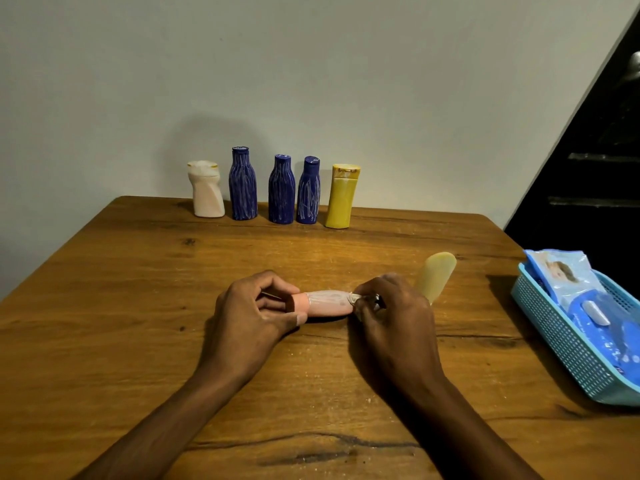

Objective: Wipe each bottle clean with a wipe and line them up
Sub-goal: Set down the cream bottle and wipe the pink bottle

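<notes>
Pink plastic tube bottle (325,302) lies mid-table, long axis running three to nine o'clock, cap toward nine. The left hand (254,315) pinches the cap; the right hand (393,313) pinches a crumpled wipe (356,299) against its three-o'clock end.

Pink bottle (323,303); pale yellow bottle (435,277); three blue white-streaked bottles (281,190); one white bottle (207,190); one yellow bottle (341,197); turquoise mesh basket (568,344); brown wood table (138,289).

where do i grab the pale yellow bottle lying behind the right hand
Probably the far, rounded end of the pale yellow bottle, pinched across its sides from above: it lies flat, and the right hand hides its near end.
</notes>
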